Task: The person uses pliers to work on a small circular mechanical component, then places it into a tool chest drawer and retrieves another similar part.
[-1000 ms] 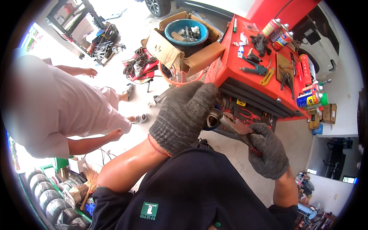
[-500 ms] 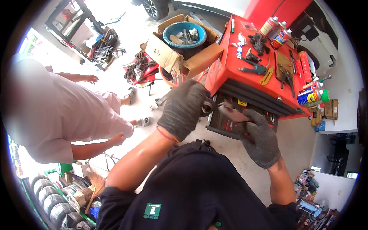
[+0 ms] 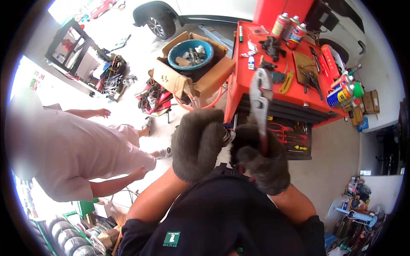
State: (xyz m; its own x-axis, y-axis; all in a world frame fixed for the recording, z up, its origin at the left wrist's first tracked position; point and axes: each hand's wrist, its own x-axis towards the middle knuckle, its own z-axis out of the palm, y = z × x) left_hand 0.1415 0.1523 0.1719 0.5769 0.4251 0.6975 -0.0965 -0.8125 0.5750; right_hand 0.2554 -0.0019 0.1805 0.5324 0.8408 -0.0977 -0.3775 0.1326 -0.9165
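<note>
Both my hands wear dark grey work gloves and are close together in front of my chest. My left hand [image 3: 196,145] is closed around a small metal part [image 3: 229,135], whose shiny end sticks out on the right; the rest is hidden in the glove. Gripped in my right hand [image 3: 267,166] is a pair of pliers [image 3: 260,91] with reddish handles, its worn grey jaws pointing up and away from me. The right fingers are near the metal part; whether they touch it I cannot tell. Beyond them, a drawer [image 3: 305,153] holding red-handled screwdrivers stands pulled out.
A red tool cabinet [image 3: 244,87] carries spray cans [image 3: 279,25], a yellow utility knife [image 3: 287,82] and rags. Left of it, a cardboard box [image 3: 215,79] holds a blue basin [image 3: 191,66] of parts. A person [image 3: 89,149] stands at left. Tyres [image 3: 70,239] lie lower left.
The pliers have turned from pointing left to pointing upward, and my right hand has come down and left, close to the left one. My left hand has lowered. The view has shifted slightly.
</note>
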